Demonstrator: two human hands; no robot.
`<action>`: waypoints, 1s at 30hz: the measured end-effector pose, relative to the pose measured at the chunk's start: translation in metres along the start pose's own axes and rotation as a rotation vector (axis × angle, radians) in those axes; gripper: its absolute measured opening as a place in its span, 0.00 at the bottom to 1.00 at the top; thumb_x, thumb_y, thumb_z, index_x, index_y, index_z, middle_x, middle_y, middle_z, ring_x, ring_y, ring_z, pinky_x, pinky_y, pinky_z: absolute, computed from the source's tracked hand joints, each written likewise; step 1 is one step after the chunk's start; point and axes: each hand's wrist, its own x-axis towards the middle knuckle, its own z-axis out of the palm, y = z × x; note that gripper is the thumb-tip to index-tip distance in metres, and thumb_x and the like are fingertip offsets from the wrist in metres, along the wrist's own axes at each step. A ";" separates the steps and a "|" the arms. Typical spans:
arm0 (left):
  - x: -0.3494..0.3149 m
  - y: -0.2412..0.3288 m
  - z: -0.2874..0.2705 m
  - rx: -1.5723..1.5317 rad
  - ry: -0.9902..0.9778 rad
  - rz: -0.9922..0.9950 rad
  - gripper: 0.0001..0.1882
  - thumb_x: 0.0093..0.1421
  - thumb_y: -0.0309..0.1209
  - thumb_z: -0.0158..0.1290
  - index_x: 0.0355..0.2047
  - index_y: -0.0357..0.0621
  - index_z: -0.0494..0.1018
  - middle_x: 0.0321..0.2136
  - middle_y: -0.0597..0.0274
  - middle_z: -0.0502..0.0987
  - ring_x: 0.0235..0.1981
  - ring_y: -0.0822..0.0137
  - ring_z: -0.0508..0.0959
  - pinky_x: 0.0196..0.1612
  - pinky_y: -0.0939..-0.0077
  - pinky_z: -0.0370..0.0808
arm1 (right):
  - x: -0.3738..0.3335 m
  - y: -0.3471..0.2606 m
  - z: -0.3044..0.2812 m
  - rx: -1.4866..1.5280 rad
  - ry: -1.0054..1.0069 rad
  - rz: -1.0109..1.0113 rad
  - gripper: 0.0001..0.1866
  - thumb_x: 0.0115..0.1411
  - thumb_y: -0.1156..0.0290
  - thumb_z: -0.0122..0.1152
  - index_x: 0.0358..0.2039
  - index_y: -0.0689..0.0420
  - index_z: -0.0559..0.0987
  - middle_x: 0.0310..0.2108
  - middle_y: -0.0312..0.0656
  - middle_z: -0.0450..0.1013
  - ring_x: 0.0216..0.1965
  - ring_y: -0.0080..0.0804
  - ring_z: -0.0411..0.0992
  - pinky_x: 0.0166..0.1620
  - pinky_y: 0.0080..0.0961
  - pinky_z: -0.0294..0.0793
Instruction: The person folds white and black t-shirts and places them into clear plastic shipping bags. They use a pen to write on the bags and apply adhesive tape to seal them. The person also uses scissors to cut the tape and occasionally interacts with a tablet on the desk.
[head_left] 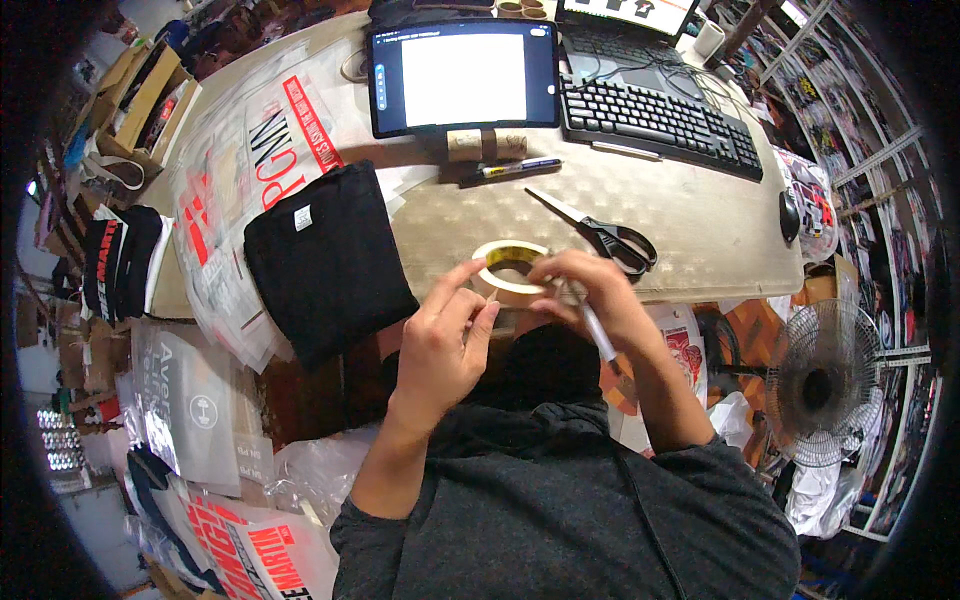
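A roll of pale tape [486,256] with a yellow inner core is held between my two hands at the table's near edge. My left hand [445,335] is closed, its index fingertip against the roll's left side and its thumb by the lower rim. My right hand [598,290] grips the roll's right side and also holds a slim, light-coloured pen [598,333], pointing down toward me. Just beyond my right hand lies a pair of black-handled scissors [612,240]. A folded black garment [325,265] rests left of my left hand, on printed plastic bags.
A tablet [463,80] stands at the back, with a small roll [487,145] and a marker [510,170] before it. A keyboard [660,120], laptop and mouse [789,217] occupy the right. A fan [822,385] stands right of me; clear plastic bags [205,400] lie left.
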 end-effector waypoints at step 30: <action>0.060 -0.001 -0.010 -0.681 0.005 -0.145 0.09 0.67 0.24 0.41 0.38 0.30 0.69 0.51 0.49 0.73 0.45 0.65 0.78 0.51 0.71 0.75 | -0.068 -0.042 0.059 0.886 0.031 0.309 0.20 0.56 0.70 0.67 0.30 0.56 0.59 0.23 0.41 0.67 0.20 0.21 0.66 0.23 0.20 0.68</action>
